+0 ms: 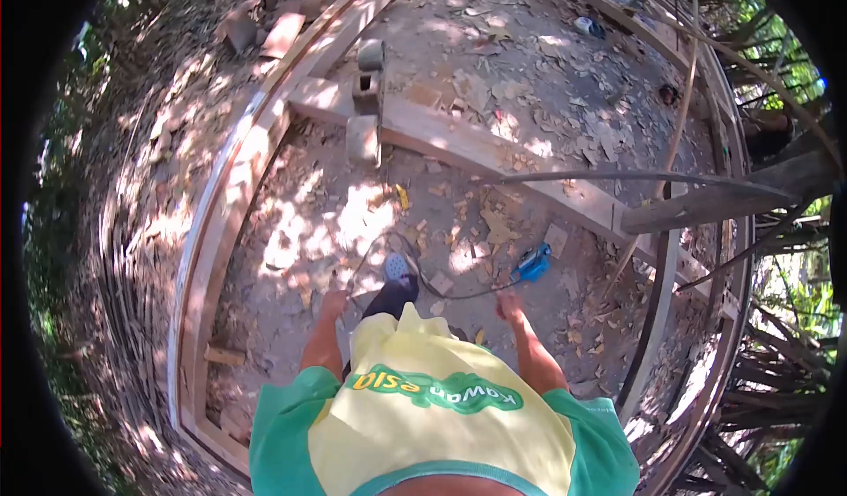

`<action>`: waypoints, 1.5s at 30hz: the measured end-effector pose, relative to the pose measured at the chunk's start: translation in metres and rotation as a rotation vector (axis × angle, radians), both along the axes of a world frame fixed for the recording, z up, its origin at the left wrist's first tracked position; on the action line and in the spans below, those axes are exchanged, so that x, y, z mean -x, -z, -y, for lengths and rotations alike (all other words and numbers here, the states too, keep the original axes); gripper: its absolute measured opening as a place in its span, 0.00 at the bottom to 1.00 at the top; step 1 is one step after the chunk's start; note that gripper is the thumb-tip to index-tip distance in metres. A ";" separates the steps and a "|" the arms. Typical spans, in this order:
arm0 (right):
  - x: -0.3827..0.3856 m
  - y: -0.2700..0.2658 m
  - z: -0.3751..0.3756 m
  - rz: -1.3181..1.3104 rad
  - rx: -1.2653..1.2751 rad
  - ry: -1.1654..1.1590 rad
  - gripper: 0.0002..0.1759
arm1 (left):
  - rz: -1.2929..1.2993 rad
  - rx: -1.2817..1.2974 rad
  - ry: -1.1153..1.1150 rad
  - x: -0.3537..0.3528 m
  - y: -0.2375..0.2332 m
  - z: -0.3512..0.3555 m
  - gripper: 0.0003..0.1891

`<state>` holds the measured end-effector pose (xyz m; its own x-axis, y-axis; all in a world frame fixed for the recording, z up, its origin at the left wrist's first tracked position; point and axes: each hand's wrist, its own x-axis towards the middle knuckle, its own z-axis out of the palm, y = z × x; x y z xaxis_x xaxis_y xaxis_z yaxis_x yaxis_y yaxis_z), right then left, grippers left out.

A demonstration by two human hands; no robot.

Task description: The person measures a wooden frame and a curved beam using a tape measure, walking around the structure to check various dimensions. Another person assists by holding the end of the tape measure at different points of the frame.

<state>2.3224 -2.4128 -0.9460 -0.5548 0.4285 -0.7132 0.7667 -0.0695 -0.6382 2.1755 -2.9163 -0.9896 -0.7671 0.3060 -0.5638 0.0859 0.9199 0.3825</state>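
My left hand (334, 304), low and left of centre, is closed with the dark cord (423, 277) meeting its fingers. From there the cord loops up past my foot and across to my right hand (509, 305), whose fingers are closed at the cord near the blue tool (532, 262). The tool is just beyond my right hand, above the dirt ground; whether it hangs or lies there cannot be made out. The fingers of both hands show small.
A wooden beam (459, 141) crosses ahead, joined to a long frame beam (231, 196) at left. Blocks (363, 139) stand on the crossing beam. A yellow object (402, 197) lies on the ground. Poles and a dark post (732, 203) reach in at right.
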 end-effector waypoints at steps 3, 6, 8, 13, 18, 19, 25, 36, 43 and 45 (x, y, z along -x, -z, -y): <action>-0.009 -0.039 -0.012 0.131 0.150 0.248 0.16 | 0.007 -0.038 -0.032 0.136 -0.023 -0.078 0.17; -0.015 -0.029 -0.012 0.174 0.154 0.439 0.13 | 0.196 -0.624 -0.506 0.250 -0.062 -0.174 0.16; -0.003 -0.035 -0.004 0.205 0.180 0.507 0.13 | 0.193 -0.610 -0.166 0.314 -0.128 -0.233 0.15; 0.060 -0.004 -0.010 0.331 0.295 0.593 0.12 | 0.311 -0.639 -0.231 0.431 -0.084 -0.307 0.12; 0.213 -0.007 -0.095 0.242 0.284 0.397 0.11 | 0.235 -0.196 -0.442 0.481 -0.089 -0.295 0.16; 0.249 -0.008 -0.118 0.132 0.306 0.437 0.12 | 0.082 -0.107 -0.094 0.490 -0.086 -0.282 0.13; 0.438 -0.128 -0.268 -0.420 0.137 0.449 0.15 | 0.150 0.156 -0.233 0.513 -0.070 -0.261 0.16; 0.555 -0.053 -0.367 -0.010 0.335 0.660 0.12 | 0.440 -0.059 -0.157 0.692 -0.014 -0.495 0.13; 0.813 -0.062 -0.579 -0.138 0.301 0.644 0.13 | -0.419 -0.430 1.058 0.971 0.083 -0.770 0.10; 0.853 -0.090 -0.606 -0.132 0.164 0.565 0.14 | 0.212 -0.694 0.207 1.022 0.009 -0.875 0.10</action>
<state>1.4691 -1.8066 -0.8557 -0.3613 0.5727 -0.7358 0.4974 -0.5491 -0.6716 1.1540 -2.0412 -0.9982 -0.5521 0.7708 -0.3178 0.0906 0.4344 0.8961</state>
